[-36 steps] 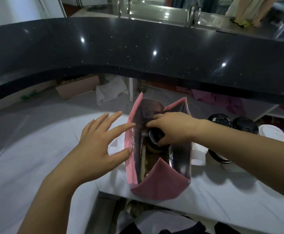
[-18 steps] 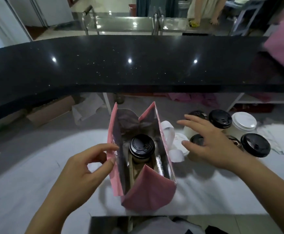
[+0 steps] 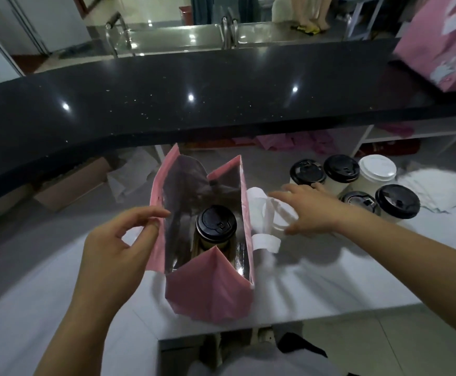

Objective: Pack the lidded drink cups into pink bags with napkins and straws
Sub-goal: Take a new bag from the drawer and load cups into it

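Pink foil-lined paper bag (image 3: 210, 289) pinched open in left grip (image 3: 112, 251), right grip (image 3: 311, 213) splayed, empty: take a black-lidded translucent cup (image 3: 307, 173) by its body, lower upright.

Pink bag (image 3: 210, 291), silver lining; black-lidded cup (image 3: 216, 223)
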A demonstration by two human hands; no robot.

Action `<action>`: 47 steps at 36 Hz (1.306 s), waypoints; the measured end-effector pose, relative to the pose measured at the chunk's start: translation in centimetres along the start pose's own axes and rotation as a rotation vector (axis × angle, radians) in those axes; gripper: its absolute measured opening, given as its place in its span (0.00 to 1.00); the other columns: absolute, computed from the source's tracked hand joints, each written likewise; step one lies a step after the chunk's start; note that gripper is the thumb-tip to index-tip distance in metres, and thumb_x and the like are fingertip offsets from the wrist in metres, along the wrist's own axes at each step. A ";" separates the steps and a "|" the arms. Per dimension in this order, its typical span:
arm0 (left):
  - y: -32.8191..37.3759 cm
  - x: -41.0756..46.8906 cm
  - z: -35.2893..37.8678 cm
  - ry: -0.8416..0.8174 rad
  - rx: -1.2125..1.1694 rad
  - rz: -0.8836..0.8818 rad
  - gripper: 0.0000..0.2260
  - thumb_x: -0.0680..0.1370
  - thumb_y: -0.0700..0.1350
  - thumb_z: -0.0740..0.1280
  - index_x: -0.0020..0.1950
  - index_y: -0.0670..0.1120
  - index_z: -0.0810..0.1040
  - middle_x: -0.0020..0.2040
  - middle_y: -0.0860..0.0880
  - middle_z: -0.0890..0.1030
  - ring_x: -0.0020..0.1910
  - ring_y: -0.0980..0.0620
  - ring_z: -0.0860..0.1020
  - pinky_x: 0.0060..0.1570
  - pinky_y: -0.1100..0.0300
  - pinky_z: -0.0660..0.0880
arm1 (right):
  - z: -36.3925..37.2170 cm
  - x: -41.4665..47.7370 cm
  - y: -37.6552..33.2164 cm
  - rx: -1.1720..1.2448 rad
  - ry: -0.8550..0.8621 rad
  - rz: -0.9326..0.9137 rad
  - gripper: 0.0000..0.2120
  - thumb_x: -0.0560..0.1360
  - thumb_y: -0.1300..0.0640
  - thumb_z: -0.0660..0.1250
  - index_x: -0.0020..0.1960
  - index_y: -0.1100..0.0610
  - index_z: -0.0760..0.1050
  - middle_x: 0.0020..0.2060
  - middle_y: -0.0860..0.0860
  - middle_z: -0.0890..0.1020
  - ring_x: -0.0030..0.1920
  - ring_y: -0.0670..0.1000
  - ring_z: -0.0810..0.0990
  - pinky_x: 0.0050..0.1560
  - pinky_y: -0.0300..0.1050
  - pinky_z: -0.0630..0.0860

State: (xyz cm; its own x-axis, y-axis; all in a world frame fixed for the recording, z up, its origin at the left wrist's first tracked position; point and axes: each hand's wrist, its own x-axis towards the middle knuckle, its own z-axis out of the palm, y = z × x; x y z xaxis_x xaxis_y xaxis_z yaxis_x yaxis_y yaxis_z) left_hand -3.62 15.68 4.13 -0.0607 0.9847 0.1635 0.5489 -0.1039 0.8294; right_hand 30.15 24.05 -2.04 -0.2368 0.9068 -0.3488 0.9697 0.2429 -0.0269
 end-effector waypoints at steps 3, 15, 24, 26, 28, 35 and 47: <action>-0.6 -0.4 -0.4 0.009 -0.007 -0.007 0.14 0.79 0.40 0.68 0.47 0.61 0.82 0.44 0.66 0.82 0.48 0.68 0.78 0.44 0.66 0.74 | 0.2 0.7 -0.4 0.000 -0.021 0.007 0.44 0.70 0.39 0.73 0.79 0.41 0.53 0.75 0.51 0.64 0.73 0.55 0.66 0.69 0.58 0.61; -0.9 -0.8 -2.3 -0.121 0.124 -0.086 0.10 0.76 0.62 0.61 0.51 0.64 0.80 0.47 0.69 0.80 0.49 0.70 0.76 0.47 0.60 0.76 | 0.7 0.5 -1.1 0.174 0.027 0.064 0.39 0.65 0.41 0.77 0.71 0.42 0.64 0.64 0.50 0.72 0.61 0.57 0.74 0.58 0.52 0.67; 0.8 -1.5 -2.3 -0.214 0.379 -0.091 0.16 0.82 0.44 0.60 0.54 0.66 0.79 0.53 0.69 0.71 0.50 0.64 0.73 0.44 0.70 0.69 | -3.2 -1.6 -1.4 0.274 0.195 0.022 0.39 0.63 0.44 0.76 0.70 0.40 0.65 0.64 0.48 0.71 0.61 0.55 0.70 0.60 0.53 0.72; 1.1 -1.6 -2.0 -0.208 0.445 -0.113 0.18 0.83 0.42 0.59 0.57 0.64 0.80 0.57 0.63 0.72 0.52 0.60 0.71 0.46 0.67 0.70 | -5.1 -2.4 -1.7 0.280 0.263 0.004 0.38 0.63 0.45 0.76 0.71 0.41 0.65 0.65 0.48 0.71 0.61 0.56 0.69 0.60 0.54 0.72; 1.2 -1.7 -1.5 -0.152 0.496 -0.132 0.18 0.82 0.41 0.59 0.60 0.62 0.79 0.60 0.59 0.75 0.53 0.57 0.72 0.50 0.60 0.73 | -7.0 -3.2 -2.0 0.311 0.339 -0.020 0.38 0.63 0.45 0.76 0.71 0.41 0.66 0.65 0.49 0.71 0.62 0.56 0.69 0.60 0.54 0.72; 2.2 -1.9 -0.1 0.012 0.506 -0.222 0.14 0.77 0.53 0.68 0.62 0.58 0.76 0.60 0.57 0.77 0.52 0.56 0.73 0.53 0.57 0.73 | -12.4 -5.9 -4.5 0.414 0.615 -0.261 0.37 0.64 0.42 0.73 0.71 0.46 0.68 0.65 0.49 0.72 0.61 0.54 0.70 0.57 0.46 0.66; 2.5 -1.8 -0.7 -0.261 0.349 -0.426 0.46 0.64 0.56 0.81 0.74 0.66 0.57 0.73 0.60 0.63 0.59 0.56 0.70 0.48 0.65 0.74 | -14.7 -4.3 -10.3 0.490 0.247 -0.696 0.37 0.65 0.41 0.74 0.72 0.39 0.65 0.66 0.39 0.70 0.65 0.46 0.70 0.63 0.48 0.73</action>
State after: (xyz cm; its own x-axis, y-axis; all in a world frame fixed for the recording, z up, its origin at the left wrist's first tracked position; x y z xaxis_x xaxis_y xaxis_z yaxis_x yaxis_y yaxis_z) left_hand -2.71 13.59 6.25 -0.1532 0.9358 -0.3174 0.7648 0.3157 0.5617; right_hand 20.26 22.70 13.49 -0.7338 0.6709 0.1070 0.5045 0.6436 -0.5756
